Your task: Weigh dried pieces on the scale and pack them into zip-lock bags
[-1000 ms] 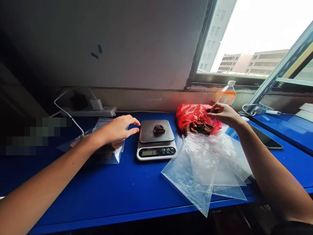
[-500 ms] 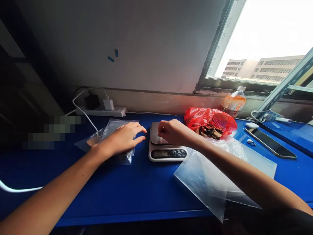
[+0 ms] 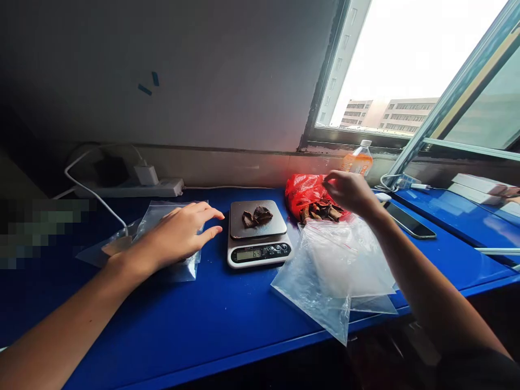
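Note:
My left hand hovers low over clear plastic bags left of the scale, with thumb and fingers apart and nothing between them. A white digital kitchen scale stands in front of me with its display lit, seemingly showing a 6 and a 4. A few dark brown, curled dried pieces lie on its metal plate. My right hand is above a red plastic bag of similar dried pieces. Its fingers are loosely bent, and I see nothing held in them.
Clear zip bags overlap the table's front edge, right of the scale. Behind are a drink bottle and a window. A phone lies at right. A power strip with a white cable runs along the wall at left.
My right hand has moved from over the scale to the red bag, uncovering the dried pieces on the plate. My left hand stays over the plastic bags. The view has turned right.

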Demonstrator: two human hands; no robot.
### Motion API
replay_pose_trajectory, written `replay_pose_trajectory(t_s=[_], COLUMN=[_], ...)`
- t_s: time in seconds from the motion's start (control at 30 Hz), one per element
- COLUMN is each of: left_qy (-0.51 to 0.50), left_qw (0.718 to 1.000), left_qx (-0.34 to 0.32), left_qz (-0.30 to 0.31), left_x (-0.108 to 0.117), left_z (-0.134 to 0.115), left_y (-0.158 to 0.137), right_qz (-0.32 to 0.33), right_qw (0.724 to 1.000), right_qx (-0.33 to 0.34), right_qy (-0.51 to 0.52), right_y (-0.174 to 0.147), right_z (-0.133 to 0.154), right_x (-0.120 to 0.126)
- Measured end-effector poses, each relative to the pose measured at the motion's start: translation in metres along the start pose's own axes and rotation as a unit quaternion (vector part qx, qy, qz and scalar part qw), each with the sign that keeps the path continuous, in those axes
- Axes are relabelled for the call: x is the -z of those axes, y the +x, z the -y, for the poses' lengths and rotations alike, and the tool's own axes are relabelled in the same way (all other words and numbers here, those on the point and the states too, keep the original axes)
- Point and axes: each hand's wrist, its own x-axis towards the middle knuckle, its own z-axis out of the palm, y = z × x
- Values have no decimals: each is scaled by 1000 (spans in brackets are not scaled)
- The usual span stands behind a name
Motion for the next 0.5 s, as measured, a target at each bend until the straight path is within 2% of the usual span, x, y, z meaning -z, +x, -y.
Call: replay_pose_trajectory(t_s=[0.03,0.07,0.13,0.23,0.4,0.5], left_qy=[-3,-4,-8,-10,-6,-7], left_qw=[1000,1000,1000,1000,1000,1000], left_qx=[-1,1,9,12,10,6], left_qz=[-3,-8,-13,-16,-11,-10], left_x=[0,0,0,-1,-5,-6], left_z=[0,0,0,1,6,8], left_y=[0,0,1,1,0,0], right_qz=[23,73,119,139,84,-39], right_qw=[997,988,980,976,975,976], right_qx=[-72,-128,-153,-163,-203,-210], right_qy=[-34,-49,-45,-27,-36,-47], right_y=[4,6,10,11,16,19], right_z=[-28,-53,-87,-104,-100,-95], right_x=[-2,-5,-14,-30,-37,-24])
